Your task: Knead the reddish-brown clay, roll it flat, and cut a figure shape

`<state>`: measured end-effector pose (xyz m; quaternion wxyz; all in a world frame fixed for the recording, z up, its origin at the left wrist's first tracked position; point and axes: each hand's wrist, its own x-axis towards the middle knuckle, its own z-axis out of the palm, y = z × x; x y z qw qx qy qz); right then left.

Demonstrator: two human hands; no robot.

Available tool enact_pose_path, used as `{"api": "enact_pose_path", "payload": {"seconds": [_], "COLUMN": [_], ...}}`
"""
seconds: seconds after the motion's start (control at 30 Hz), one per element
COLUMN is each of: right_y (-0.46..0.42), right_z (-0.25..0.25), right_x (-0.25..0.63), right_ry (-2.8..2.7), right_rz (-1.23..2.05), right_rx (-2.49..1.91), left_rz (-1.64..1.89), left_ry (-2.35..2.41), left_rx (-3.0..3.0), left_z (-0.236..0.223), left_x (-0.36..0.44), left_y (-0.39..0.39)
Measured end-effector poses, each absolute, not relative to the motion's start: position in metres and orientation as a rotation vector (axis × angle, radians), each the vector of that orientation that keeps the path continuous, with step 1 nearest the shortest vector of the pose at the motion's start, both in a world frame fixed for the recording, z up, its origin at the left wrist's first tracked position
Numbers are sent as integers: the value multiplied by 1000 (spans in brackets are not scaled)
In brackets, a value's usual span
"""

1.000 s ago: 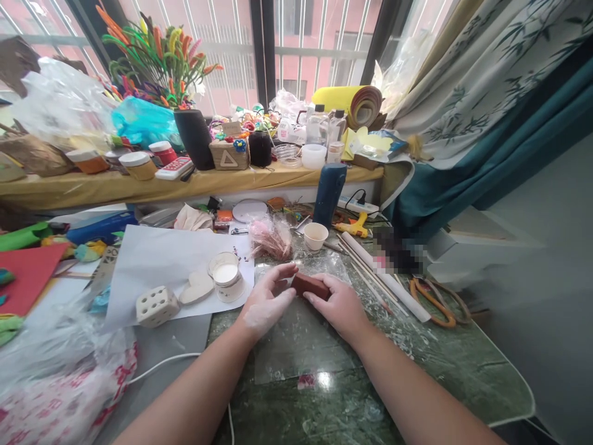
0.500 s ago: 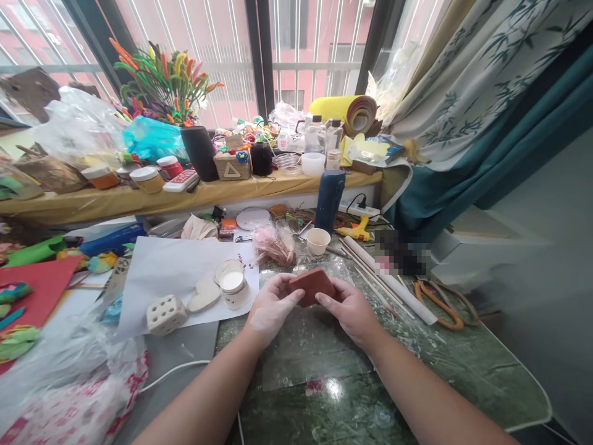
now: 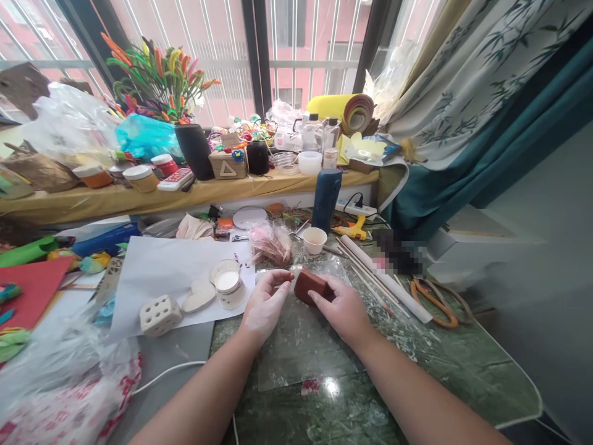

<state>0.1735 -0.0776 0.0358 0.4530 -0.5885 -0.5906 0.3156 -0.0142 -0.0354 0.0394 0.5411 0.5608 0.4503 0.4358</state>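
Note:
My right hand (image 3: 341,309) is closed round a reddish-brown block of clay (image 3: 309,285), thumb on its near side, just above a clear plastic sheet (image 3: 306,346) on the green marble table (image 3: 445,364). My left hand (image 3: 266,304), dusted white, has its fingers curled, the fingertips at the block's left end. A small white jar (image 3: 230,287) with its lid off, a white clay heart (image 3: 198,296) and a white cube with holes (image 3: 159,314) lie on white paper (image 3: 162,272) to the left.
A paper cup (image 3: 314,240), a dark blue bottle (image 3: 326,199), a yellow glue gun (image 3: 354,230), wooden sticks (image 3: 370,272) and scissors (image 3: 440,306) lie behind and to the right. A cluttered shelf (image 3: 185,191) runs along the window. Plastic bags (image 3: 69,383) and a white cable (image 3: 167,372) sit at the left.
The clay block was tipped up between both hands half a second ago; now it is lowered and turned, mostly in my right hand. The camera shifted slightly.

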Motion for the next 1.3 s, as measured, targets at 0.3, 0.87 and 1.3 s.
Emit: {"api": "enact_pose_path", "payload": {"seconds": [0.3, 0.87, 1.3], "right_y": [-77, -84, -86], "right_z": [33, 34, 46], "right_x": [177, 174, 173], "right_ry": [-1419, -1521, -1532], "right_rz": [721, 834, 663], "right_rx": [-1411, -1319, -1268], "left_rz": [1057, 884, 971], "left_ry": [1067, 873, 942], "left_rx": [1328, 1387, 1351], "left_z": [38, 42, 42], "left_x": [-14, -15, -16], "left_y": [-35, -40, -40]}}
